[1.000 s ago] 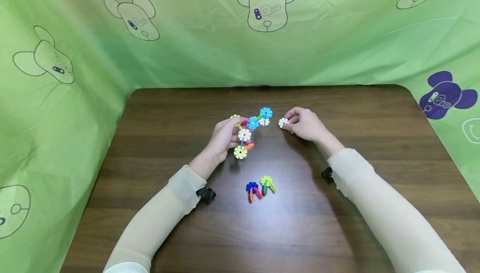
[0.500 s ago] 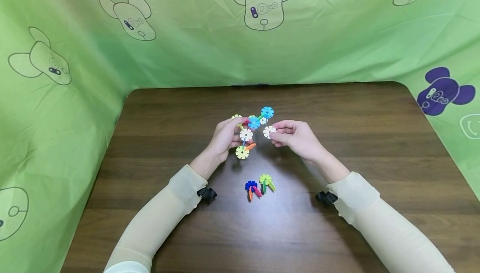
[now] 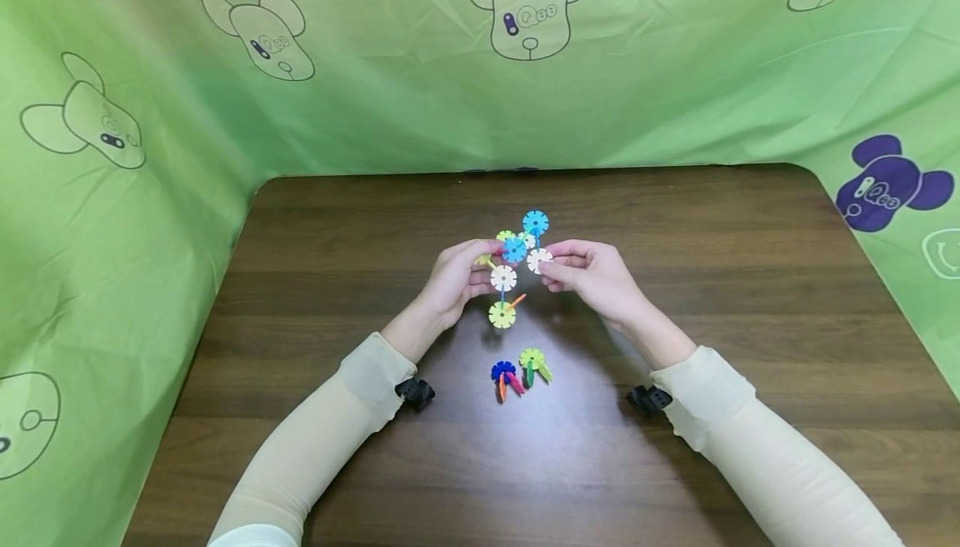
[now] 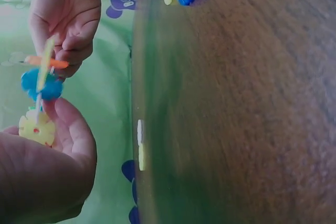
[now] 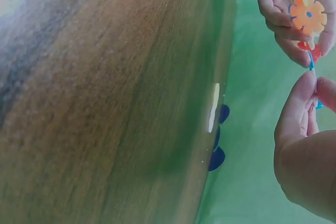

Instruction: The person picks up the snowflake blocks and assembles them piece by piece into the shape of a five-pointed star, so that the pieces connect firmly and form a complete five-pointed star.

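In the head view, my left hand grips a chain of slotted plastic discs, with a light blue disc, a white disc and a yellow disc facing up. An orange disc juts out edge-on beside the yellow one. My right hand pinches another white disc between thumb and fingers. This disc sits right at the blue end of the chain, just below the upper light blue disc. Fingers partly hide the chain's middle.
On the brown table, nearer the person, lie a dark blue disc and a yellow-green disc with several edge-on pieces. Behind the chain, a pale disc and a yellowish disc lie flat. A green curtain surrounds the table.
My right hand has brought its white disc leftward and toward the person, up against the chain's right side. The left hand has shifted the chain slightly right.
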Available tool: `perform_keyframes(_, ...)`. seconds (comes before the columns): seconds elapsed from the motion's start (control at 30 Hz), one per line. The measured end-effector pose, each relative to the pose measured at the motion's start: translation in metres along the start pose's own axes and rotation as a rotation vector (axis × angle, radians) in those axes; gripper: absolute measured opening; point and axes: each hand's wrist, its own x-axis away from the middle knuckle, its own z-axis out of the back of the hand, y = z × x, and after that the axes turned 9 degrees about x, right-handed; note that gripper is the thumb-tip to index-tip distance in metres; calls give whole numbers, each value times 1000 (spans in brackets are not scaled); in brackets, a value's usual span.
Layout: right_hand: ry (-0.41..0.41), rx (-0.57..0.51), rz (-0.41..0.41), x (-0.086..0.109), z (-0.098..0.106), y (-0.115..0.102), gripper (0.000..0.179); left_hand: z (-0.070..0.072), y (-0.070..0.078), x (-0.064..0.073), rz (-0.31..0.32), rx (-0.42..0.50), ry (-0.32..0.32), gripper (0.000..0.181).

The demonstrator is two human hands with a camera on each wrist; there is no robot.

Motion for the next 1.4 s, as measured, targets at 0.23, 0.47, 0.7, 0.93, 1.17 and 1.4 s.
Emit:
perform_keyframes(0.23, 7, -25, 9, 1, 0, 0, 32, -1, -1, -2, 18, -84, -29, 23)
perform_keyframes(0.47, -11, -27, 42, 2, 0, 1, 31, 0, -1, -4, -31, -274, -53, 42)
perform_keyframes(0.7, -37, -4, 95, 3, -1, -1, 27, -1, -1, -3, -108, -417, -69, 47)
perform_keyframes(0.93, -50, 22, 96, 4, -1, -2, 27, -4, -2, -1, -118, -346, -84, 40)
perform_keyframes(1.17, -40, 68, 111, 4, -1, 0, 25, -4, -4, 1, -103, -329, -78, 36)
perform_keyframes(1.4, -41, 102, 107, 3, -3, -4, 23, -2, -8, 1, -122, -294, -72, 34)
